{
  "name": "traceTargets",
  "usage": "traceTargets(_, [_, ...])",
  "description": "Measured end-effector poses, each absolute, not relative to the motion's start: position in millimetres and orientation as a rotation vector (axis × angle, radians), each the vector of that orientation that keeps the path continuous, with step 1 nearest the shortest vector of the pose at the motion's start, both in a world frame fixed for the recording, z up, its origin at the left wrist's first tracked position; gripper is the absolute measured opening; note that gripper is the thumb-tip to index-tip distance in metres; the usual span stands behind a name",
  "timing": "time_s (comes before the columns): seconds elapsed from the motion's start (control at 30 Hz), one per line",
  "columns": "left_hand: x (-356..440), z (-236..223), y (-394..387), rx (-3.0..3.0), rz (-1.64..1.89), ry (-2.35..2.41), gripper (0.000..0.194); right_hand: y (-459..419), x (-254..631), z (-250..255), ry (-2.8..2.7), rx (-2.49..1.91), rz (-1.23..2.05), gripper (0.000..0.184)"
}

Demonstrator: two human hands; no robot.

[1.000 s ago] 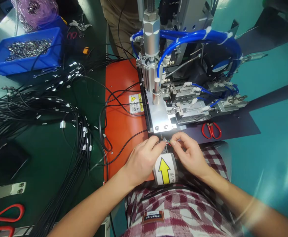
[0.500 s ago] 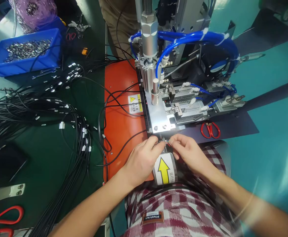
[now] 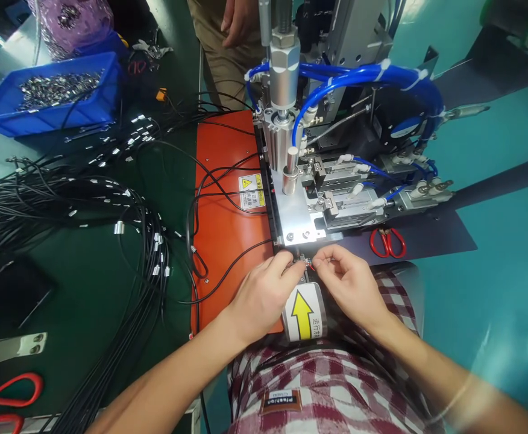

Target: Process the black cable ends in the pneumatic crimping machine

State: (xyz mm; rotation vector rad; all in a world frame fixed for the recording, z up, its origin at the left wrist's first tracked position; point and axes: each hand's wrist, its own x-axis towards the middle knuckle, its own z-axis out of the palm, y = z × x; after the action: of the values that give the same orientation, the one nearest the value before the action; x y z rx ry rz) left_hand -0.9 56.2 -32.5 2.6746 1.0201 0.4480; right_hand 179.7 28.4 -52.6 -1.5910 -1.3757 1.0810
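My left hand (image 3: 264, 295) is closed in front of the machine, thumb and forefinger pinched at a small cable end (image 3: 307, 263). Thin wires, one of them red, stick out of this end to the right. My right hand (image 3: 348, 280) pinches these wires between thumb and forefinger. The fingertips hide most of the cable. Just above both hands is the front of a metal press machine (image 3: 298, 223), with a bright plate and blue air hoses. Below the fingers lies a white label with a yellow arrow (image 3: 302, 310).
An orange plate (image 3: 228, 241) with loose black cables adjoins the machine. Left are bundled cables (image 3: 141, 223) with metal tips, and a blue bin (image 3: 51, 114) of small metal parts. Red-handled scissors (image 3: 387, 242) lie right. Another person's hand (image 3: 239, 24) shows behind.
Both hands stay at the same spot, with slight shifts of the right fingers at the wires. Another person's hand has come into view at the top. The camera view has shifted slightly.
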Motion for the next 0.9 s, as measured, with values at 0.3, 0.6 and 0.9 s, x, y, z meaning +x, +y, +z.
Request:
traceTargets(0.3, [-2,-32,55,2.655,0.436,1.012,0.029,34,180,-51,-1.179,-1.625,1.372,0.016])
traceTargets(0.6, [-2,-32,56,2.532,0.509,0.962,0.023,34,182,-35,-1.476,-1.736,1.013,0.021])
traceTargets(0.9, [-1,-32,56,2.506,0.514,0.964,0.018,37,163,-47,-1.176,-1.666,1.1,0.016])
